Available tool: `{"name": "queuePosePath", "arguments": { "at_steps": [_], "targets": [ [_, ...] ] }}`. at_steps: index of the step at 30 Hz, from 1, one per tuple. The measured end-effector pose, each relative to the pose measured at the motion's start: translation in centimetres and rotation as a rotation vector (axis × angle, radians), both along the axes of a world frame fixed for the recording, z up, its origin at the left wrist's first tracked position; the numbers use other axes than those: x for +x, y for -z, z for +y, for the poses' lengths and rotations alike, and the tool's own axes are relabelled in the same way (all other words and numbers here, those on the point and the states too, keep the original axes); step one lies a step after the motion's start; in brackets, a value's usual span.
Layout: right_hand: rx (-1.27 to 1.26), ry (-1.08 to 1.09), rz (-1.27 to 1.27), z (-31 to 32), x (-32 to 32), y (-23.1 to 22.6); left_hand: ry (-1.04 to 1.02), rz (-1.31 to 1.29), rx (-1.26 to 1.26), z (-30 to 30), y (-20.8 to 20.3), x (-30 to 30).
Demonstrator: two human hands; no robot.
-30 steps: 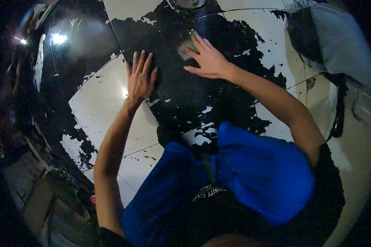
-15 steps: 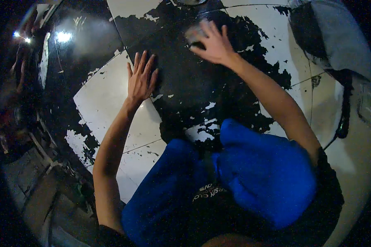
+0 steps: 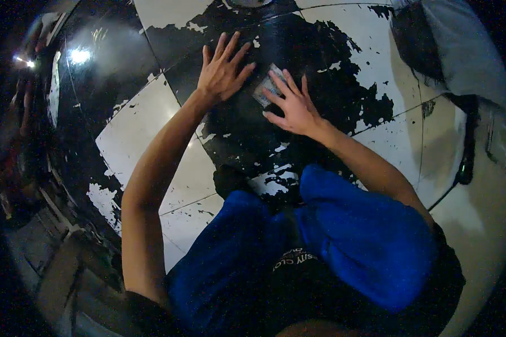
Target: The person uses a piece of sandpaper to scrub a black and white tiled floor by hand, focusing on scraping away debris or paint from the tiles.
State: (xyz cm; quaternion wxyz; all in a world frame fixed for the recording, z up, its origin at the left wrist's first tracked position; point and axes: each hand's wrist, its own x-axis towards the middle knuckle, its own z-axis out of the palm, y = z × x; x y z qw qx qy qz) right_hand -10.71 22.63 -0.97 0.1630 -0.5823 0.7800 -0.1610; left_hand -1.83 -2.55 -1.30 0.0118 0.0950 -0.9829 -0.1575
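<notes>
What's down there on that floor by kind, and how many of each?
Hands flat on the floor: 2, the left hand and the right hand
Small grey scrubbing pads: 1, the pad under the right hand's fingertips
Patchy black-and-white floors: 1, the floor
Blue-trousered knees: 2, the knees
Total: 6

Floor (image 3: 152,140) left of left hand (image 3: 222,76): open, free passage. Between hands: narrow gap, small grey pad (image 3: 266,88) under right hand (image 3: 295,106) fingertips. Near side blocked by blue-clad knees (image 3: 365,241). Far right: grey fabric bundle (image 3: 461,50) obstructs.
</notes>
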Motion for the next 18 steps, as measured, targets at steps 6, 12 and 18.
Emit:
{"name": "queuePosePath", "arguments": {
  "at_steps": [6, 12, 18],
  "targets": [
    [0.057, -0.007, -0.016, 1.0, -0.4, -0.7, -0.019, 0.016, -0.106, 0.6, 1.6, -3.0],
    [0.042, 0.027, -0.061, 0.8, -0.2, -1.0, 0.009, 0.011, -0.07, 0.4, 0.6, -2.7],
    [0.0, 0.005, -0.083, 0.8, -0.4, -0.3, -0.042, 0.025, 0.057, 0.2, 0.2, -4.2]
  ]
}}
